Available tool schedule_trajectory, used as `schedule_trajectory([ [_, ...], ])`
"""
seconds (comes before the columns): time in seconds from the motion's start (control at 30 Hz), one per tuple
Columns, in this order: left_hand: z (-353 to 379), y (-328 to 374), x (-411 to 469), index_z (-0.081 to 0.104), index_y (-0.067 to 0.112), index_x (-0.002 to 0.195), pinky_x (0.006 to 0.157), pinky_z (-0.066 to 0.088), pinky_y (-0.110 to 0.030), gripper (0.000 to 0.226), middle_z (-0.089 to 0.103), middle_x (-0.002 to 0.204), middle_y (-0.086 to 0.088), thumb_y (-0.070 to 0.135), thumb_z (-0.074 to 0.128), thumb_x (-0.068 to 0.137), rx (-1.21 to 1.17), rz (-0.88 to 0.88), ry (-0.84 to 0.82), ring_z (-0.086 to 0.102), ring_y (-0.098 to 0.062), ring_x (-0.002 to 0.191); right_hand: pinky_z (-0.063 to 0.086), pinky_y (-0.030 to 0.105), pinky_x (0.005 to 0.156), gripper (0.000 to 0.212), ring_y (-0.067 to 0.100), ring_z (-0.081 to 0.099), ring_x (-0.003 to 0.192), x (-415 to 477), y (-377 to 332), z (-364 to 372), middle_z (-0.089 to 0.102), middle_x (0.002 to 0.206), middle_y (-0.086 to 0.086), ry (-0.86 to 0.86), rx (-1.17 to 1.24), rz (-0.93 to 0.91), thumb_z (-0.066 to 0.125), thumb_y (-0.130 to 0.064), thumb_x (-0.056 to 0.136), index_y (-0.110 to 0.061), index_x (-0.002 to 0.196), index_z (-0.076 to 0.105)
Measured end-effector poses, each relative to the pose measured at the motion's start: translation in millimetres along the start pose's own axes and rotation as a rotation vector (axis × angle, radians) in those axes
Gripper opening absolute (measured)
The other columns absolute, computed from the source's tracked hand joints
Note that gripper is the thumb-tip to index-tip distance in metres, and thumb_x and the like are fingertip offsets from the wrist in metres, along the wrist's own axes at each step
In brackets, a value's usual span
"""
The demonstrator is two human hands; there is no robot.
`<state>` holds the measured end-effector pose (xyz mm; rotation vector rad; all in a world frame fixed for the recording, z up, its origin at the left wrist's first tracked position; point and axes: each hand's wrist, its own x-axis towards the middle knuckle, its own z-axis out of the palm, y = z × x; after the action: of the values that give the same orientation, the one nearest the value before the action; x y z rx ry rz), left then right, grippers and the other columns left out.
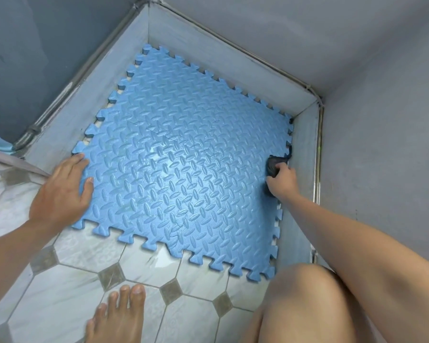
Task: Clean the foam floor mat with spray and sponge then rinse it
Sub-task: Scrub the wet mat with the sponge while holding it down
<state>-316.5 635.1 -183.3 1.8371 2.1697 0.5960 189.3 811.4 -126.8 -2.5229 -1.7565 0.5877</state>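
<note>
Blue foam mat [183,169] mid-scrub: left hand [62,191] pressed flat, right hand [281,180] gripped dark sponge [272,167]; next, sweep it across.

Home washroom corner, tiled floor [67,288]

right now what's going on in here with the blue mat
A person is crouched over the blue foam mat, which lies on the tiled floor in a corner. The left hand rests flat on the mat's left edge, seemingly steadying it. The right hand grips a dark sponge at the right edge. The mat's middle looks wet and shiny. No spray bottle is in view.
</note>
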Motion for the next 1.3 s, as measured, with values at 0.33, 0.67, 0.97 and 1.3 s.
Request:
schedule_trajectory([
  [0.33, -0.3, 3.4, 0.2, 0.052, -0.002, 0.142, 0.111, 0.043, -0.056, 0.045, 0.044, 0.157, 0.008, 0.008, 0.060, 0.098, 0.001, -0.016, -0.010, 0.047, -0.037, 0.139, 0.051, 0.035, 0.084, 0.047, 0.027, 0.049, 0.114, -126.0, -137.3, 72.4, 0.049, 0.126, 0.010, -0.386, -0.233, -1.407, 0.069, -0.020, 0.082, -0.020, 0.128, 0.063],
  [0.67, 0.9, 2.3, -1.5, 0.054, 0.000, 0.142, 0.111, 0.045, -0.050, 0.056, 0.051, 0.153, -0.010, 0.031, 0.040, 0.099, -0.006, -0.042, -0.024, 0.049, -0.033, 0.140, 0.050, 0.043, 0.096, 0.050, 0.029, 0.050, 0.119, 0.0, -106.8, 29.1, 0.044, 0.134, 0.007, -0.031, -0.094, -0.627, 0.060, -0.021, 0.089, -0.019, 0.138, 0.052],
  [0.97, 4.0, -2.2, 0.3, 0.056, -0.001, 0.141, 0.114, 0.042, -0.043, 0.054, 0.054, 0.150, -0.014, 0.030, 0.041, 0.100, 0.004, -0.004, 0.017, 0.049, -0.030, 0.139, 0.041, 0.049, 0.111, 0.071, 0.038, 0.044, 0.134, 120.9, -81.0, 5.2, 0.034, 0.151, 0.016, 0.119, 0.191, 0.289, 0.062, -0.033, 0.079, -0.010, 0.144, 0.047],
  [1.3, 11.4, -10.5, 1.8, 0.056, 0.001, 0.142, 0.117, 0.042, -0.041, 0.050, 0.052, 0.151, -0.012, 0.027, 0.044, 0.102, -0.043, 0.029, 0.043, 0.048, -0.028, 0.141, 0.046, 0.046, 0.102, 0.052, 0.038, 0.043, 0.127, 65.5, -328.4, 76.5, 0.040, 0.139, 0.017, 0.036, -0.020, -0.487, 0.054, -0.041, 0.087, -0.013, 0.130, 0.056],
])
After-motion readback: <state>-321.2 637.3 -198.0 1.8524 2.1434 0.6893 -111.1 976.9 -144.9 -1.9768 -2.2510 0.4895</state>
